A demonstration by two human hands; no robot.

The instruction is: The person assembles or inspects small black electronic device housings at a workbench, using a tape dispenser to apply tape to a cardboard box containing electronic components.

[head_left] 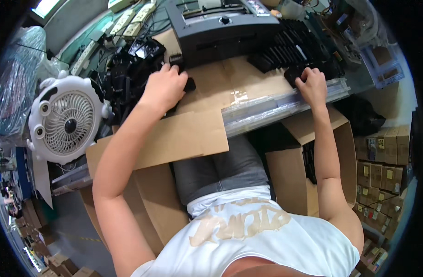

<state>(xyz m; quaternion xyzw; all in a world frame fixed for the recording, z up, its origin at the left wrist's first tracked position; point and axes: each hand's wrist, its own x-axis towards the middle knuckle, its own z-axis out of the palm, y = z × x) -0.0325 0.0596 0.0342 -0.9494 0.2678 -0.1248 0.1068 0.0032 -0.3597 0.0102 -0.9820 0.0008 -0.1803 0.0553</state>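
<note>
My left hand (164, 87) is closed at the right edge of a heap of black plastic parts (121, 81). Its fingers curl over a small black part (190, 85), whose end sticks out beside the palm. Another little black block (176, 59) sits just beyond the fingertips. My right hand (313, 84) grips a black flat part (292, 74) at the near end of a leaning row of similar black pieces (285, 48). Brown cardboard (214, 83) covers the bench between both hands. Much of each held part is hidden by my fingers.
A dark grey machine (220, 39) with a knob stands at the back. At left is a white fan (66, 120), with power strips (135, 21) behind it. Open cardboard boxes (285, 173) flank my legs. Clear plastic edging (262, 111) runs along the bench front.
</note>
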